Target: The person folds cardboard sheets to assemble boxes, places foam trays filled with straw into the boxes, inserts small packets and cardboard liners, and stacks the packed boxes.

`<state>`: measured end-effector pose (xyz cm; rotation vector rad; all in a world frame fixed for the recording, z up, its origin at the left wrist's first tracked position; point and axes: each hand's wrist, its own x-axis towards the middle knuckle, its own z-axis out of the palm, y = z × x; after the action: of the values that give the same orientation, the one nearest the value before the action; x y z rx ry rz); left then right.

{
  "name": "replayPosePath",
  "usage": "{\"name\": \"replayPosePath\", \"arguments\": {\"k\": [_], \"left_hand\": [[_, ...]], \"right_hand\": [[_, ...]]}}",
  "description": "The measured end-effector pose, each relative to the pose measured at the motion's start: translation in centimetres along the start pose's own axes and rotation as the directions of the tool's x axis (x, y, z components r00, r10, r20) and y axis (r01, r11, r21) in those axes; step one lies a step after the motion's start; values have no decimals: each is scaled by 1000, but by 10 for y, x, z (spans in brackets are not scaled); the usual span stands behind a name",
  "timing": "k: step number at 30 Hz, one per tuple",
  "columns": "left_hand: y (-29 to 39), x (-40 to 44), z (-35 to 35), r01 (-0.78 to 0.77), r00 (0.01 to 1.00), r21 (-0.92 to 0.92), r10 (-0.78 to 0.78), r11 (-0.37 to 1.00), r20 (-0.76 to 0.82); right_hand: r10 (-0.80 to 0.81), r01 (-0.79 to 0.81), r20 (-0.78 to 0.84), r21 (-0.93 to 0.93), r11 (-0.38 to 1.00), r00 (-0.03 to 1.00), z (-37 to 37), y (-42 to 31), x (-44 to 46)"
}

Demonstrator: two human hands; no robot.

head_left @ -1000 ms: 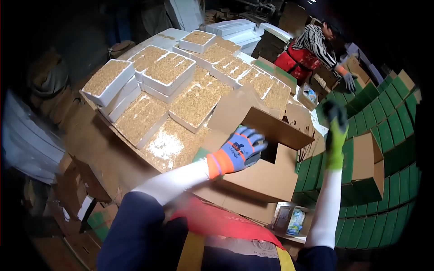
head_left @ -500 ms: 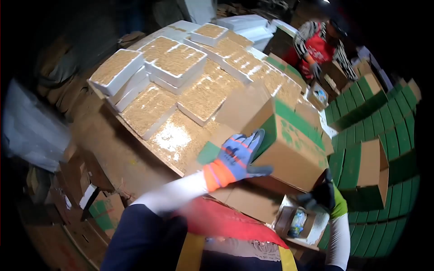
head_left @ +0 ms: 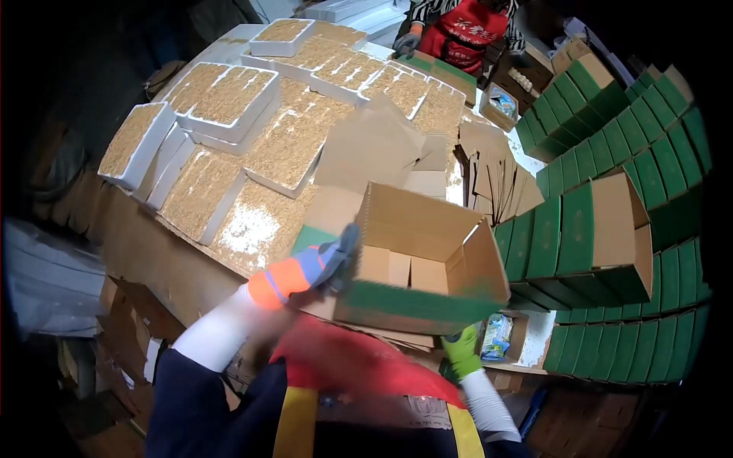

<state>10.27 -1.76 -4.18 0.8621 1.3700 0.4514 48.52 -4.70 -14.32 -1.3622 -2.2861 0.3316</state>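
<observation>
An open cardboard box (head_left: 427, 259) with a green front stands tilted in front of me, its empty inside facing up. My left hand (head_left: 324, 263), in a blue-grey glove with an orange cuff, grips the box's left side. At the near right corner is my right hand (head_left: 462, 353) in a green and dark glove; the box hides most of its fingers, which hold it from below. Flat cardboard sheets (head_left: 408, 336) lie beneath the box. Just right of my right hand, a small container holds blue and white packets (head_left: 498, 336).
White trays (head_left: 233, 99) filled with tan, crumbly material cover the table's left and back. Rows of green boxes (head_left: 611, 336) stand at right, with an open box (head_left: 611, 229) among them. Folded cardboard (head_left: 496, 172) lies behind. Across the table is a person in a red apron (head_left: 466, 34).
The box has turned from lying on its side to opening upward, and its inside now shows. My right hand has shifted from its right end to beneath the near corner. The view has swung right.
</observation>
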Motion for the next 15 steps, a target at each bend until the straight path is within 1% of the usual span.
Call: {"name": "replayPosePath", "arguments": {"k": [1, 2, 3, 4, 5, 6, 7, 8, 9, 11, 13, 14, 15], "left_hand": [[4, 3, -4, 202, 979, -109, -202, 973, 10], [-32, 20, -7, -117, 983, 345, 158, 931, -93], [-16, -1, 0, -119, 976, 502, 194, 856, -98], [2, -21, 8, -110, 968, 645, 229, 756, -104], [17, -36, 14, -53, 987, 689, 145, 723, -76], [13, -32, 17, -54, 982, 695, 165, 717, -94], [6, -31, 22, -50, 978, 700, 178, 713, -111], [7, -32, 25, -27, 975, 701, 172, 713, -138], [11, -32, 26, -5, 979, 692, 146, 722, -145], [13, -34, 10, 25, 979, 690, 122, 724, -164], [11, -23, -13, -143, 988, 552, 150, 821, 33], [-4, -7, -36, -256, 965, 189, 261, 948, -2], [-29, 43, -66, -95, 922, 350, 215, 932, -322]], "right_hand": [[67, -56, 93, -114, 992, 993, 11, 1, -6], [134, -88, 185, -236, 968, 974, 22, 1, -13], [126, -115, 6, -370, 922, 992, 72, 36, -61], [128, -111, 23, -371, 922, 991, 70, 59, -86], [181, -178, 3, -165, 970, 983, 61, 93, -95], [238, -237, -5, 54, 970, 971, 60, 109, -95], [337, -320, -23, 259, 911, 941, 20, 67, -50], [434, -366, -41, 471, 803, 900, -24, 19, 0], [525, -365, -59, 653, 664, 849, -68, -29, 50], [497, -310, -78, 694, 649, 865, -75, -65, 91], [360, -351, 94, 537, 767, 928, -56, -46, 94], [475, -517, 231, 543, 661, 849, -49, -32, 83], [402, -398, 109, 511, 762, 909, -39, -21, 76]]}}
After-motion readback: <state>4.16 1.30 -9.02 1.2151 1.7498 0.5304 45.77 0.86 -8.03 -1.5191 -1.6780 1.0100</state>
